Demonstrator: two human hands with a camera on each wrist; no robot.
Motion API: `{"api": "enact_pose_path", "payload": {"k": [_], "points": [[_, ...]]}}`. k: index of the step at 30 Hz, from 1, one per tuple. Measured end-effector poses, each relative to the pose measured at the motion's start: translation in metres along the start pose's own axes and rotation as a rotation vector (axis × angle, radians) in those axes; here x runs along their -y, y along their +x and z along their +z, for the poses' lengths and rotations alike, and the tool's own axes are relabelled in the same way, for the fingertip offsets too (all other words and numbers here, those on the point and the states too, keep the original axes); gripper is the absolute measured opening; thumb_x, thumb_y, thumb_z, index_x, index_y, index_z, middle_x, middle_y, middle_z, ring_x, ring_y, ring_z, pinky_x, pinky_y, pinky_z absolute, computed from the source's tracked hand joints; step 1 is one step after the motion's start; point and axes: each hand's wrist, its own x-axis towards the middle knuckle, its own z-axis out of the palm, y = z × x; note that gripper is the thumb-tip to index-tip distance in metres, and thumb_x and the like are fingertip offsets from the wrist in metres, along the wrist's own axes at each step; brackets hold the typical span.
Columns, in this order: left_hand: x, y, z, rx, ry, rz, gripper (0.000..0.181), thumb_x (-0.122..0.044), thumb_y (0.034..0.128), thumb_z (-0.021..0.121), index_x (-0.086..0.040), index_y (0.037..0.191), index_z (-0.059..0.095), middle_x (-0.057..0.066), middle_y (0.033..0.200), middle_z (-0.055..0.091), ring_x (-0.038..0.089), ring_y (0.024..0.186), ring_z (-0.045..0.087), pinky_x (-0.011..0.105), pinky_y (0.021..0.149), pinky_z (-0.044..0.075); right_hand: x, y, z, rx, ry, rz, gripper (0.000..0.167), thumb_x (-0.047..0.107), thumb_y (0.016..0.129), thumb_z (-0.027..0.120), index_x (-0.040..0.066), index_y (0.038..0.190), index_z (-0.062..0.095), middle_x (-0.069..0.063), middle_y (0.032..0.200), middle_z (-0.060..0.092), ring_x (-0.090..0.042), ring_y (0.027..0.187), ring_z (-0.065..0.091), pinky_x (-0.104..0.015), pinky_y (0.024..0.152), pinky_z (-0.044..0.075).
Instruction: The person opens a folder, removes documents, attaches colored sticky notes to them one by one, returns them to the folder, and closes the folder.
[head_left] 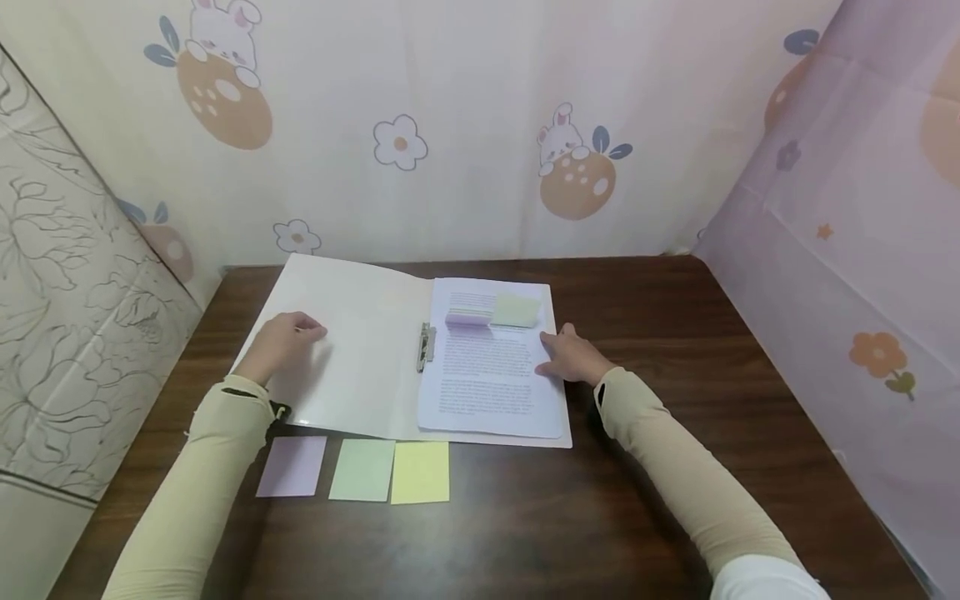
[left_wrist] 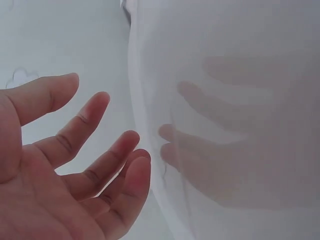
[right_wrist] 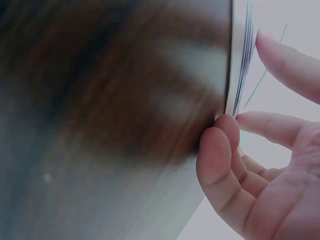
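An open white folder (head_left: 360, 350) lies on the table, with a stack of printed sheets (head_left: 480, 392) on its right side beside a metal clip (head_left: 425, 347). On the top sheet are a purple sticky note (head_left: 468, 320), its lower part raised, and a green sticky note (head_left: 516, 310). My right hand (head_left: 573, 357) touches the sheets' right edge; thumb and forefinger meet the pages, while other fingers (right_wrist: 214, 155) curl by the edge. Over the folder's left cover, my left hand (head_left: 285, 340) hovers with loosely bent fingers (left_wrist: 125, 145), holding nothing.
In front of the folder lie a purple note pad (head_left: 292, 467), a green note pad (head_left: 362, 470) and a yellow note pad (head_left: 420, 472). The dark wooden table (head_left: 540, 525) meets a patterned curtain (head_left: 480, 200) at the back and cloth at the right.
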Motion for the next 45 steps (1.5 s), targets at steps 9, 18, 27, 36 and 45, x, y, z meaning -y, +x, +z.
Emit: {"api": "enact_pose_path", "payload": {"k": [9, 18, 27, 36, 45], "points": [[0.016, -0.004, -0.017, -0.041, 0.007, -0.049, 0.053, -0.034, 0.1005, 0.047, 0.009, 0.131, 0.049, 0.037, 0.134, 0.047, 0.052, 0.126, 0.043, 0.061, 0.104, 0.035, 0.002, -0.003, -0.002, 0.028, 0.023, 0.023, 0.077, 0.031, 0.091, 0.068, 0.005, 0.152, 0.030, -0.019, 0.114, 0.039, -0.026, 0.076, 0.050, -0.032, 0.070, 0.041], [0.041, -0.010, -0.021, -0.038, 0.024, -0.170, 0.067, -0.036, 0.0998, 0.047, 0.013, 0.142, 0.031, 0.043, 0.141, 0.031, 0.059, 0.128, 0.032, 0.065, 0.103, 0.034, 0.001, -0.007, -0.002, 0.013, 0.030, 0.002, 0.075, 0.028, 0.092, 0.067, 0.004, 0.152, 0.029, -0.018, 0.112, 0.039, -0.025, 0.077, 0.046, -0.032, 0.067, 0.038], [0.057, -0.016, -0.026, -0.011, -0.013, -0.218, 0.074, -0.043, 0.1011, 0.040, 0.016, 0.143, 0.026, 0.042, 0.140, 0.035, 0.057, 0.126, 0.037, 0.064, 0.100, 0.037, 0.001, -0.006, -0.001, 0.014, 0.031, 0.012, 0.075, 0.030, 0.092, 0.066, 0.005, 0.152, 0.028, -0.018, 0.113, 0.039, -0.026, 0.081, 0.048, -0.033, 0.072, 0.040], [0.054, -0.025, -0.025, -0.094, -0.093, -0.167, 0.071, -0.047, 0.1015, 0.038, 0.008, 0.146, 0.030, 0.039, 0.141, 0.038, 0.054, 0.126, 0.041, 0.065, 0.098, 0.039, -0.001, -0.007, 0.000, 0.004, 0.060, 0.016, 0.077, 0.030, 0.091, 0.067, 0.005, 0.152, 0.028, -0.018, 0.115, 0.038, -0.025, 0.080, 0.047, -0.032, 0.071, 0.040], [0.049, -0.038, -0.031, -0.156, -0.182, -0.157, 0.073, -0.052, 0.1006, 0.035, 0.002, 0.150, 0.029, 0.035, 0.145, 0.038, 0.053, 0.130, 0.038, 0.067, 0.100, 0.034, 0.001, -0.009, -0.001, -0.012, 0.068, -0.002, 0.075, 0.028, 0.091, 0.068, 0.003, 0.151, 0.030, -0.020, 0.118, 0.040, -0.026, 0.085, 0.047, -0.033, 0.073, 0.041]]}}
